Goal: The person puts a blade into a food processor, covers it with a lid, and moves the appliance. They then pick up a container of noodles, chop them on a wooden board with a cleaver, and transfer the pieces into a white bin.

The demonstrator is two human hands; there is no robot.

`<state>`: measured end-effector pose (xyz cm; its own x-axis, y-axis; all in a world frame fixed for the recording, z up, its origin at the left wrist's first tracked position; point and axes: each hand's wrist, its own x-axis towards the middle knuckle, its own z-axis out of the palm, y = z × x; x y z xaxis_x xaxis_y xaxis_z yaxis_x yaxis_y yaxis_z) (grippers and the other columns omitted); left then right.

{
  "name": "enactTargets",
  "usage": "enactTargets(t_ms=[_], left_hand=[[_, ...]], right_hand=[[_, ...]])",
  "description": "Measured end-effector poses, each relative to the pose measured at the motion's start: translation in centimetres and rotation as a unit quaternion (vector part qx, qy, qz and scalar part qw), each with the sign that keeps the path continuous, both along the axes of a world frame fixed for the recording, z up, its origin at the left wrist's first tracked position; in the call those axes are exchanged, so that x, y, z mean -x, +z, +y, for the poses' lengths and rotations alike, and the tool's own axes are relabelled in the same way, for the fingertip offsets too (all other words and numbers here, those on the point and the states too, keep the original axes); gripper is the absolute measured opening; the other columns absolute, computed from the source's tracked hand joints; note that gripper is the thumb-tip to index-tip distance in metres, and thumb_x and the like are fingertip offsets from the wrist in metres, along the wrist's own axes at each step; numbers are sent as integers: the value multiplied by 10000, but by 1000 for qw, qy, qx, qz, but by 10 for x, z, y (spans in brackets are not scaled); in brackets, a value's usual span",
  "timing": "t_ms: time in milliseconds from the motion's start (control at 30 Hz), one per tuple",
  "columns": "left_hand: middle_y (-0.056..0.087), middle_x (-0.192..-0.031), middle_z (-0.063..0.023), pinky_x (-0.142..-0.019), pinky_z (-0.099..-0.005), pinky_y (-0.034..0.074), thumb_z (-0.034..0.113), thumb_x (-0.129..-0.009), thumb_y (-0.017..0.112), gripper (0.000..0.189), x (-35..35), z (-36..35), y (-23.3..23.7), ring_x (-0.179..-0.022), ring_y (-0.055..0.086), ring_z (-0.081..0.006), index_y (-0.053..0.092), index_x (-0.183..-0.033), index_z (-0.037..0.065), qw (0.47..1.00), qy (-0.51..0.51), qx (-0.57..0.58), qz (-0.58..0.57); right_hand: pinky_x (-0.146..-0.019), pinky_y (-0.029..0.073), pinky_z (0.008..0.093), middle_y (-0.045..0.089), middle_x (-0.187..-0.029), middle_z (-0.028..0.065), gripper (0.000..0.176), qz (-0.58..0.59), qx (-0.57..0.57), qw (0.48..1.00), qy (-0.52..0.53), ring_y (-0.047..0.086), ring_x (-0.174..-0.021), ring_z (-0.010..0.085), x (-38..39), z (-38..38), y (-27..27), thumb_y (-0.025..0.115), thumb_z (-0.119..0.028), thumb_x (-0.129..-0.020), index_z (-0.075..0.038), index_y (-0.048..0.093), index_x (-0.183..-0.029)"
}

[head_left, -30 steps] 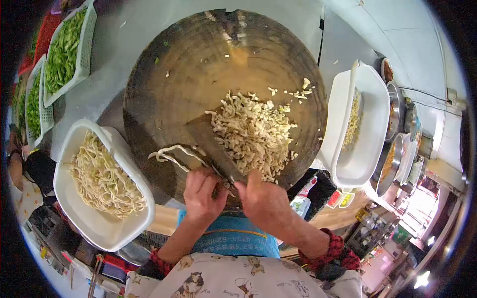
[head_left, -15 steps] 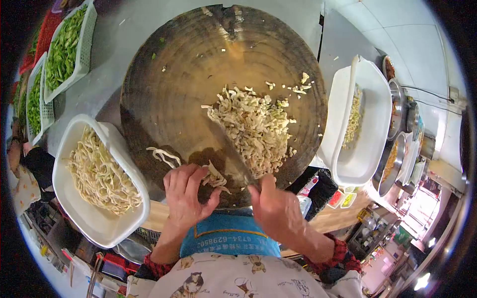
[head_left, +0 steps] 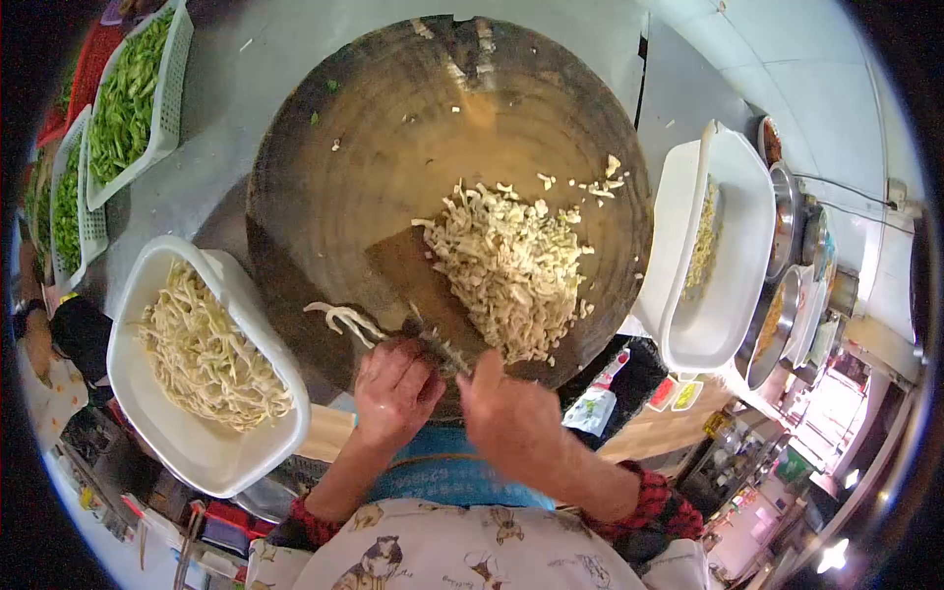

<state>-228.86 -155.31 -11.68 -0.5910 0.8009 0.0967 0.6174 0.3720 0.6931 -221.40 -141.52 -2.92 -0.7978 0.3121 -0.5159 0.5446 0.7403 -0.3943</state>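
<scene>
A round wooden chopping block [head_left: 344, 197] fills the middle of the view. My right hand [head_left: 516, 408] grips a knife [head_left: 442, 349] at the block's near edge, the blade nearly edge-on with pale bits along it. Close beside the blade, my left hand [head_left: 396, 388] has its fingers curled down over pale strips, mostly hidden under them. A few loose pale strips [head_left: 342, 319] stick out to the left of those fingers. Right of the knife lies a heap of chopped pale pieces [head_left: 516, 265].
At left stands a white tub [head_left: 295, 433] of long pale strips [head_left: 211, 364]. Baskets of cut greens [head_left: 128, 108] are at upper left. On the right are another white tub [head_left: 723, 305] with chopped pieces inside and metal bowls [head_left: 777, 324]. Another person [head_left: 44, 364] is at far left.
The knife has moved left, away from the heap to beside my left hand. My left fingers have curled in over the strips. The whole view has shifted slightly.
</scene>
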Motion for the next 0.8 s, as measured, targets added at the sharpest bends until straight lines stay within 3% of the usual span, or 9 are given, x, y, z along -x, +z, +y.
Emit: enactTargets(t_ms=[167,233,267,400,500,600,700,800], left_hand=[[595,-1017,-104,-739,-403,468,81,-585,719,364,0,2,2,-898,579,-319,624,-936,65,999,19,-42,5],[595,-1011,-105,-736,-402,469,77,-579,714,365,1,0,6,-888,579,-319,623,-933,65,999,15,-35,-3],[595,-1005,-105,-733,-401,471,74,-574,709,365,2,0,7,-879,578,-319,622,-929,66,1000,13,-27,-8],[599,-984,-102,-727,-392,472,71,-574,706,342,3,-1,3,-867,580,-314,621,-905,69,999,-16,-32,25],[601,-953,-97,-720,-388,472,68,-573,701,302,-2,-2,0,-863,582,-306,624,-865,73,999,6,-32,32],[595,-924,-96,-711,-390,472,71,-569,704,279,0,4,3,-866,583,-301,628,-837,76,999,12,-22,43],[594,-929,-98,-706,-391,473,74,-577,707,266,-2,-4,-2,-872,586,-296,631,-833,75,998,23,-43,26],[603,-961,-98,-703,-383,473,64,-588,710,274,-2,-6,-5,-871,591,-291,636,-851,71,997,12,-62,48]], right_hand=[[-384,434,422,543,-500,146,247,-23,50,995,-81,580,-438,324,-16,8,24,557,-197,-907,-5,415,-843],[-392,443,427,549,-513,139,248,-21,72,996,-47,584,-443,325,-34,-2,35,553,-202,-907,1,420,-858],[-400,455,426,557,-526,133,248,-39,22,999,8,594,-452,315,-37,-9,38,545,-202,-908,9,423,-866],[-394,460,410,559,-525,126,243,-77,35,996,-14,598,-450,297,-26,-21,15,538,-204,-909,-1,419,-850],[-378,453,399,543,-506,123,237,-22,10,1000,3,591,-438,299,3,-8,7,543,-196,-905,-10,411,-837],[-361,437,398,517,-482,116,236,13,27,997,-71,574,-412,292,-14,6,13,551,-195,-905,-23,413,-820],[-359,432,397,516,-483,113,235,-12,24,1000,4,570,-409,290,-32,-2,33,548,-196,-908,-25,416,-815],[-368,439,413,533,-496,134,248,-25,66,998,-6,579,-422,302,-36,-12,19,554,-207,-906,-15,416,-833]])
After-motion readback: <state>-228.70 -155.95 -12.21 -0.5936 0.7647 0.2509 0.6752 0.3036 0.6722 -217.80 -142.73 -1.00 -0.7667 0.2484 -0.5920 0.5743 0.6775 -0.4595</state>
